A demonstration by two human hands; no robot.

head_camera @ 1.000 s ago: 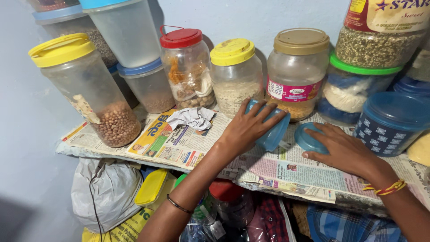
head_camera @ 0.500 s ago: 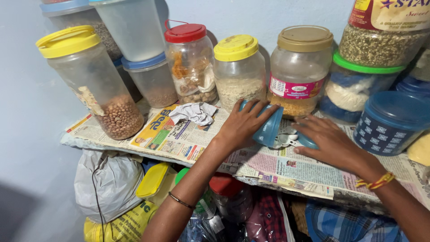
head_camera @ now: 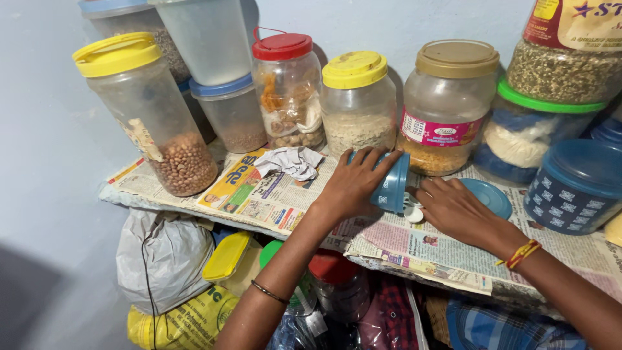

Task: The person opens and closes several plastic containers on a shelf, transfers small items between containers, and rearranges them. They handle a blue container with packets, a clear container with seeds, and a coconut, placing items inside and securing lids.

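1. The left hand is wrapping its grip around a small blue container, tipped on its side on the newspaper-lined shelf, its open mouth facing the right hand.
2. The right hand is lying flat and open just past that mouth, holding nothing I can make out; its fingers are touching small white pieces spilling onto the paper.
3. The container's blue lid is resting just behind the right hand, apart from the container.
4. To do this well, in my judgement, the left grip should be keeping the container low and steady, mouth close to the paper, so the pieces are sliding out rather than bouncing.
5. The right palm should be cupping the pieces close to the mouth, away from the shelf's front edge just below the wrist.
6. A yellow-lidded jar and a tan-lidded jar are standing close behind the left grip, so knuckles risk nudging them; a crumpled paper is lying to its left.
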